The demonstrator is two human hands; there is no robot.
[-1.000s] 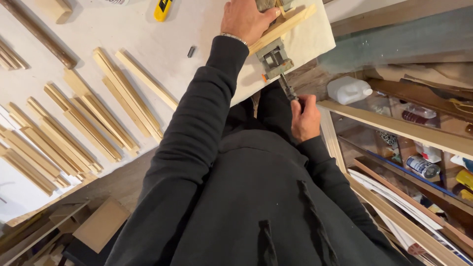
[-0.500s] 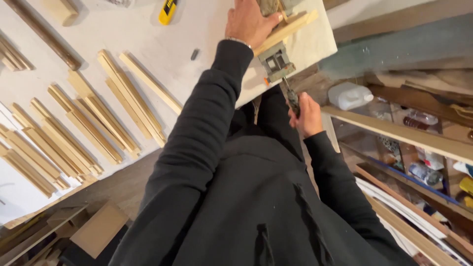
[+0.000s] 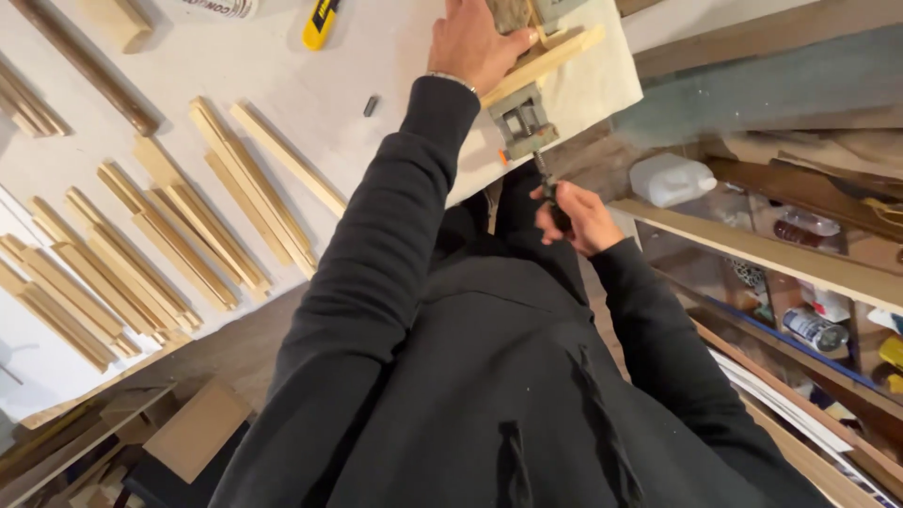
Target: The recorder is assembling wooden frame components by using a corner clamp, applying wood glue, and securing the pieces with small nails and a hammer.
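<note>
Wooden strip [image 3: 546,64] pinned flat under the left hand [image 3: 475,42] — right hand [image 3: 576,214], fingers wrapped around the clamp [image 3: 523,122] handle — tightening step; steady turning needed.

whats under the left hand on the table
The left hand presses a pale wood strip at the table edge, a clamp just below. What lies beneath the palm is covered.

White plastic jug [image 3: 670,179] on shelf
</note>
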